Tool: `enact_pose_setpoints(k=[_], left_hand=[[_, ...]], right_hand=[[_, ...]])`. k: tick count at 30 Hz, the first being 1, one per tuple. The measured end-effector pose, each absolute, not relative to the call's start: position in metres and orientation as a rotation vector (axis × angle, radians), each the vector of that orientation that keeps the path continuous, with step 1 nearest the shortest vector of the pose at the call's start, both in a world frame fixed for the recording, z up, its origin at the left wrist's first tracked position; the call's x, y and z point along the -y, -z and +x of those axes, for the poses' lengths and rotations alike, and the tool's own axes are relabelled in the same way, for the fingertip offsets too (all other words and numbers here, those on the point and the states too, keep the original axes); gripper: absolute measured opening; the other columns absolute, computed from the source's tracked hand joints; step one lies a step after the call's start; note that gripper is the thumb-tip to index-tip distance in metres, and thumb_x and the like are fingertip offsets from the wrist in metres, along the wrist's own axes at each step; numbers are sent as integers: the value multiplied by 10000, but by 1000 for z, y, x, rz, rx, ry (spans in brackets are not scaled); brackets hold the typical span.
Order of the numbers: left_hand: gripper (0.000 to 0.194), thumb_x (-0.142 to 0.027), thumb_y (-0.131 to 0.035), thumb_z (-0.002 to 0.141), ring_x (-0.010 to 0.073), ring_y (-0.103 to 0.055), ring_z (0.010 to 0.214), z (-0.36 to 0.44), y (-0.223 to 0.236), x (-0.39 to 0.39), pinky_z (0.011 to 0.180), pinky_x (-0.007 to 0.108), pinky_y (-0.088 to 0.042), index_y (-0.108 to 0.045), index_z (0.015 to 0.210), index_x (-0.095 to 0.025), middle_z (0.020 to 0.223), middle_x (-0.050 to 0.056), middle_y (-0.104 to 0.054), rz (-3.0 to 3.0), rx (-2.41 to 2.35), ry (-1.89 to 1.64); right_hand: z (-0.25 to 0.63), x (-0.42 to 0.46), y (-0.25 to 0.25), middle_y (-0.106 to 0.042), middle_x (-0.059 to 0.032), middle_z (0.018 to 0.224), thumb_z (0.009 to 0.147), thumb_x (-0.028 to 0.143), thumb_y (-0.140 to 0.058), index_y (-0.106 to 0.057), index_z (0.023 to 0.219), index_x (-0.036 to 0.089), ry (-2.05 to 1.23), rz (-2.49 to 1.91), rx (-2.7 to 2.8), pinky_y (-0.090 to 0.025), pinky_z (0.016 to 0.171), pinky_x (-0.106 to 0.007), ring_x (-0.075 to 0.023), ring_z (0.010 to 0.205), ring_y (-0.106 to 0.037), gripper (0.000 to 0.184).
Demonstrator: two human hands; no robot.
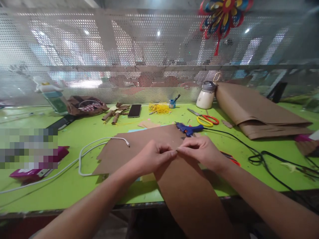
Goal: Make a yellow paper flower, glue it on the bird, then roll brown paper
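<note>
A long strip of brown kraft paper (189, 192) runs from the table over its front edge toward me. At its far end my left hand (157, 154) and my right hand (199, 151) meet, thumbs and fingers pinched together on the paper. Their fingertips nearly touch, and the exact fold or edge between them is hard to make out. Under and behind the hands lies a flat brown paper sheet (139, 142). Just beyond my right hand rests a blue glue gun (189, 128), its black cord trailing right.
Scissors with yellow and orange handles (208, 120), a phone (134, 111), yellow shreds (159, 108) and brown paper rolls (116, 113) lie farther back. A white cable (82, 159) loops at left. Folded brown paper (259, 109) and a white jar (205, 96) stand back right.
</note>
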State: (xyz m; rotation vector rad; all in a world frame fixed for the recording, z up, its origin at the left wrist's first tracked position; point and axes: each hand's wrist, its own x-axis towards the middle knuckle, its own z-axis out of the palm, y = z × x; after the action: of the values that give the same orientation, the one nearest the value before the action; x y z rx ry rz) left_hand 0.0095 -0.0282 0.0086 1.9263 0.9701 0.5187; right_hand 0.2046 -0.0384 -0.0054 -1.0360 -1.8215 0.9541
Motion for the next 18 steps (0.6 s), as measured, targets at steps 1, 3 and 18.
enact_pose_setpoints(k=[1,3,18], left_hand=[[378,-460,-506,793,70,-319,514,9,-8,28,455,187,-237,-593,668,-114,535,-36,-397,1905,-972,-514],[384,-477,-517,781,67,-298,501,8,-7,28,447,192,-218,-582,671,-115,531,-42,-378,1853,-963,-501],[411,-521,-569,740,43,-293,427,-4,-6,26,414,186,-207,-496,628,-133,491,-56,-380,1651,-893,-441]], right_hand=[[204,39,5,-568,-16,607,747,391,-614,-671,644,150,-979,-1039,1819,-353,523,-231,-115,577,-468,269],[203,40,3,-539,-8,586,759,402,-599,-650,606,148,-1016,-1035,1823,-340,522,-232,-109,567,-445,301],[209,38,6,-450,20,555,725,459,-608,-581,572,151,-991,-1073,1699,-299,511,-230,-94,549,-375,345]])
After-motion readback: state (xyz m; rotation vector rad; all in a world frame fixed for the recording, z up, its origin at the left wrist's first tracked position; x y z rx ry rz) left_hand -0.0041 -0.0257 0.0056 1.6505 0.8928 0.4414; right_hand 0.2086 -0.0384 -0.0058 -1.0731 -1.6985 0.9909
